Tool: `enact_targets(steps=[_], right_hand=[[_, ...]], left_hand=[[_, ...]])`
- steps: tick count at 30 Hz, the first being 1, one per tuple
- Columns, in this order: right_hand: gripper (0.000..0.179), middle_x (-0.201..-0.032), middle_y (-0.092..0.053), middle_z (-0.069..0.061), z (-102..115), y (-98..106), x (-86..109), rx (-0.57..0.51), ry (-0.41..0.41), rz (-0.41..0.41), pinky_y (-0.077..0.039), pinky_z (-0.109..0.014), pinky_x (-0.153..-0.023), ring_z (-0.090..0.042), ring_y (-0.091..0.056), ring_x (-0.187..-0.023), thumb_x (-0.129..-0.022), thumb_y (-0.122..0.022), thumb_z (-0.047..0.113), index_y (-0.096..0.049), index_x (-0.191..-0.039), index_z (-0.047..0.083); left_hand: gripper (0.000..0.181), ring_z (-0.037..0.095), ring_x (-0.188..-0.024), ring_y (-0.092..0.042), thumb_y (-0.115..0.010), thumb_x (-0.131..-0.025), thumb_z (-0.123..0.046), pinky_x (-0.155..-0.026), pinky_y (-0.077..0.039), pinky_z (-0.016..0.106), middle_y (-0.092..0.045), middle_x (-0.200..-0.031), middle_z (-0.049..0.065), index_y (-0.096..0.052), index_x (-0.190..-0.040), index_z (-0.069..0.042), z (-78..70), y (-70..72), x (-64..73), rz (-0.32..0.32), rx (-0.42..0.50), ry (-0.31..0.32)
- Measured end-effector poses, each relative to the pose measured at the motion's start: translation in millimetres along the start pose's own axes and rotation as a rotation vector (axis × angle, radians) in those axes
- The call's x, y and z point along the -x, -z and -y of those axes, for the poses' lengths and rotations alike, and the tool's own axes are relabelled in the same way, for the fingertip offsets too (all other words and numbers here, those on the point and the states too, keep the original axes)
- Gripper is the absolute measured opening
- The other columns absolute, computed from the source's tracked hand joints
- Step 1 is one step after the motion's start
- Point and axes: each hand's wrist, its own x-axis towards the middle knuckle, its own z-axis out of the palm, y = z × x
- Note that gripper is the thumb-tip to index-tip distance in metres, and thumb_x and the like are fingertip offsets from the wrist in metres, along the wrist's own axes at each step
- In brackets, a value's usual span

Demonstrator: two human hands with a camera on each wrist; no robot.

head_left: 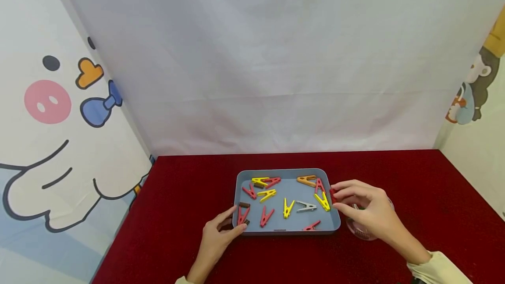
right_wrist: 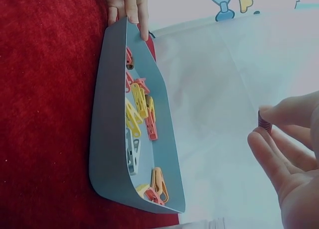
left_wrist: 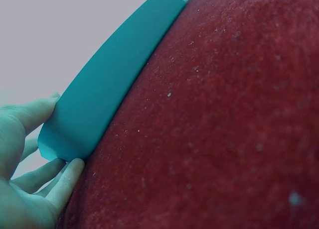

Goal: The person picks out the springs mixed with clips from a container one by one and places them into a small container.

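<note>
A blue-grey tray (head_left: 276,225) holds several clothes pegs, among them a yellow peg (head_left: 288,208), a red peg (head_left: 266,217), an orange peg (head_left: 306,180) and a grey peg (head_left: 306,206). Small dark ribbed coils, such as this coil (head_left: 244,204), lie among them. My left hand (head_left: 215,236) grips the tray's near left corner, thumb and fingers on its outer walls. Just beyond the tray's right side, my right hand (head_left: 367,207) pinches a small ribbed coil (right_wrist: 264,122) between thumb and fingertips, held up in the air.
A clear round container (head_left: 364,235) stands right of the tray, partly hidden under my right hand, with coils inside. Dark red cloth (head_left: 177,196) covers the table. A white curtain (head_left: 276,78) hangs behind it, and printed panels flank both sides.
</note>
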Motion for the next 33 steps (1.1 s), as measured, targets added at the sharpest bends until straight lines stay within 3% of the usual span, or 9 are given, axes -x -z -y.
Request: enact_targets(steps=[7,14,20,24,28,33], right_hand=[[0.020,-0.104,-0.059,-0.007,-7.1,6.1,5.3,0.013,-0.017,-0.014,-0.050,-0.026,-0.066,-0.014,-0.058,-0.085,-0.071,-0.072,0.004,-0.066,-0.089,0.008],[0.023,-0.102,-0.059,-0.014,-10.5,12.4,9.3,-0.009,0.040,-0.031,-0.050,-0.026,-0.065,-0.019,-0.059,-0.081,-0.068,-0.072,-0.004,-0.066,-0.089,0.005],[0.024,-0.102,-0.058,-0.016,-12.0,17.7,13.5,-0.049,0.040,-0.038,-0.050,-0.027,-0.065,-0.019,-0.060,-0.079,-0.068,-0.070,-0.007,-0.066,-0.089,0.003],[0.024,-0.101,-0.057,-0.022,-14.7,21.1,15.5,-0.054,0.085,-0.043,-0.050,-0.027,-0.064,-0.022,-0.060,-0.077,-0.067,-0.069,-0.012,-0.065,-0.089,-0.003],[0.024,-0.102,-0.058,-0.017,-18.5,26.0,17.8,-0.022,0.047,-0.048,-0.050,-0.026,-0.064,-0.019,-0.060,-0.078,-0.067,-0.070,-0.010,-0.065,-0.088,-0.001],[0.022,-0.104,-0.058,-0.012,-23.6,32.1,20.2,0.026,-0.021,-0.046,-0.050,-0.025,-0.067,-0.017,-0.060,-0.081,-0.069,-0.071,-0.004,-0.065,-0.089,0.002]], left_hand=[[0.059,0.030,-0.097,-0.055,-0.076,-0.068,-0.019,-0.067,-0.049,0.023,-0.054,-0.118,0.013,-0.054,-0.121,-0.009,-19.7,0.3,7.1,0.019,0.002,0.006],[0.059,0.029,-0.097,-0.055,-0.076,-0.068,-0.021,-0.068,-0.048,0.023,-0.054,-0.119,0.012,-0.055,-0.121,-0.010,-21.6,0.0,7.8,0.018,-0.008,0.006],[0.059,0.029,-0.097,-0.054,-0.076,-0.068,-0.020,-0.068,-0.048,0.023,-0.053,-0.118,0.013,-0.054,-0.122,-0.009,-21.6,-0.4,7.9,0.021,-0.008,0.004],[0.059,0.029,-0.096,-0.055,-0.076,-0.068,-0.020,-0.068,-0.048,0.023,-0.054,-0.118,0.013,-0.055,-0.121,-0.009,-20.5,-0.4,7.9,0.015,-0.015,0.001],[0.059,0.028,-0.096,-0.056,-0.077,-0.067,-0.020,-0.067,-0.049,0.024,-0.055,-0.117,0.011,-0.055,-0.121,-0.011,-15.4,0.0,5.8,0.009,-0.004,-0.004],[0.060,0.023,-0.094,-0.057,-0.077,-0.066,-0.026,-0.067,-0.049,0.024,-0.055,-0.117,0.008,-0.056,-0.120,-0.015,2.1,-0.4,-0.6,0.001,0.001,-0.024]])
